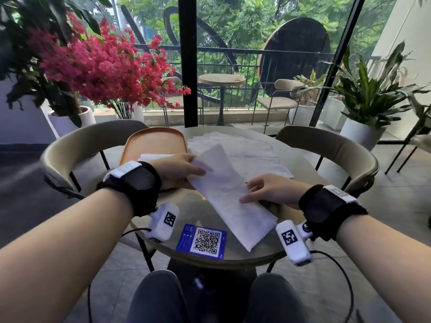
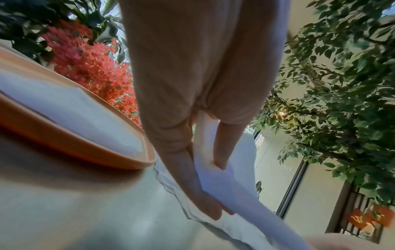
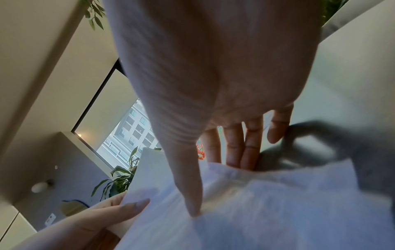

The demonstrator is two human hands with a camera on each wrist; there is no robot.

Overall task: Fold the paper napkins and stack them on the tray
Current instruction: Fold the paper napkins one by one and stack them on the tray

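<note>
A long white napkin (image 1: 229, 197), folded into a strip, hangs slanted over the round table between both hands. My left hand (image 1: 198, 167) pinches its far end beside the orange tray (image 1: 154, 141); the left wrist view shows the thumb and fingers of the left hand (image 2: 213, 189) clamped on the napkin (image 2: 239, 194). My right hand (image 1: 247, 194) holds the strip's right edge near its middle. In the right wrist view the right hand (image 3: 213, 186) has its thumb on top of the napkin (image 3: 267, 216) and its fingers behind it. One folded napkin (image 1: 151, 156) lies in the tray (image 2: 85, 148).
A loose pile of unfolded napkins (image 1: 247, 150) covers the table's far right. A blue QR card (image 1: 203, 241) lies near the front edge of the table (image 1: 186, 213). Two beige chairs (image 1: 77, 145) (image 1: 326, 145) stand behind, and red flowers (image 1: 105, 66) at the back left.
</note>
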